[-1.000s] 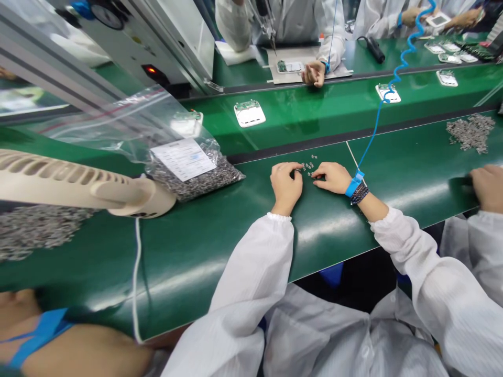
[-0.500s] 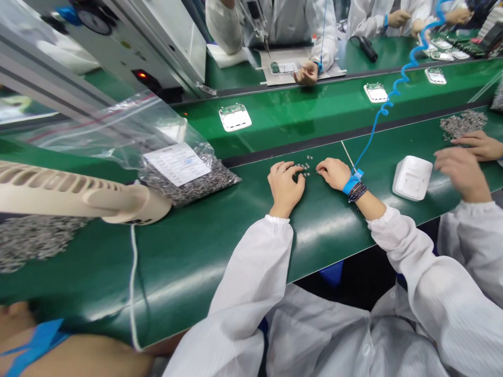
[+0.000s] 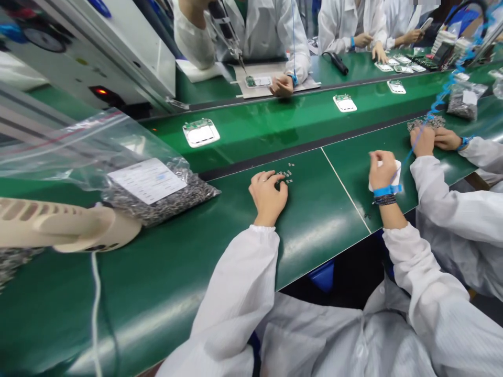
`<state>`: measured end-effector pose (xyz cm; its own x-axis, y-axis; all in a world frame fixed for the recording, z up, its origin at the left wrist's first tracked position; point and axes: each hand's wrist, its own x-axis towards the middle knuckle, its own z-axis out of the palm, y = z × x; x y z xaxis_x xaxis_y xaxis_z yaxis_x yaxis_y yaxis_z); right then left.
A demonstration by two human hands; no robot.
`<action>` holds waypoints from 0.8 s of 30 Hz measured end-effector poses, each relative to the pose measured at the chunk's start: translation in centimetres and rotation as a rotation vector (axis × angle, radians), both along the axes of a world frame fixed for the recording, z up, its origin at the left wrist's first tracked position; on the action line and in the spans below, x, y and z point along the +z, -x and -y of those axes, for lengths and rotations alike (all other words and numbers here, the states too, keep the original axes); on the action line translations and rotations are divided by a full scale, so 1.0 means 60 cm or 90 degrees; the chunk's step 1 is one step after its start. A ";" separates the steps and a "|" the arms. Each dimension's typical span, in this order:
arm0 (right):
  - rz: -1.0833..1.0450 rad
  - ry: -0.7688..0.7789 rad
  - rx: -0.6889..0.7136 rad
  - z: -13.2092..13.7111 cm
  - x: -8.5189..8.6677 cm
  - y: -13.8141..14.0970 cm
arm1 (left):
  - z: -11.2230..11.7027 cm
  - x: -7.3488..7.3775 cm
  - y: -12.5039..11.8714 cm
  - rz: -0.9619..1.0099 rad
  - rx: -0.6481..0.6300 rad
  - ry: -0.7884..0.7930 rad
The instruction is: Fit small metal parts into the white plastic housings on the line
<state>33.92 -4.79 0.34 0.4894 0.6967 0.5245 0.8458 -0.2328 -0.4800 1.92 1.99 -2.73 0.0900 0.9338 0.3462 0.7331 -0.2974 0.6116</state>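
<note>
My left hand rests on the green bench with its fingers curled, fingertips beside a few small metal parts; whether it holds one I cannot make out. My right hand, with a blue wrist strap and a coiled blue cord, is out to the right and closed on a white plastic casing that lies on the bench.
A clear bag of small metal parts lies left of my left hand, behind a beige fan. A neighbour's hands work a parts pile at the right. White casings ride the belt; people in white coats work across it.
My right hand left the small parts and moved right onto the white casing. My left hand stayed put. The view swung to the right, and the neighbour's hands drew back to their pile.
</note>
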 end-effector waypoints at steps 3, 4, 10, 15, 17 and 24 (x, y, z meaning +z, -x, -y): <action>0.001 -0.007 -0.061 0.014 0.007 -0.066 | -0.001 0.000 -0.002 0.001 0.010 0.002; -0.004 -0.004 -0.060 0.015 0.007 -0.079 | -0.002 0.000 -0.003 0.001 0.013 0.002; -0.108 0.004 0.052 -0.041 -0.013 -0.043 | 0.005 0.010 -0.006 -0.010 -0.004 -0.013; -0.385 0.004 0.402 -0.095 -0.020 0.077 | 0.029 0.033 -0.013 -0.029 -0.084 -0.062; -0.384 0.015 0.421 -0.097 -0.019 0.114 | 0.039 0.038 -0.016 -0.024 -0.134 -0.055; -0.205 0.114 0.481 -0.050 -0.012 0.142 | 0.052 0.035 -0.026 0.051 -0.294 0.107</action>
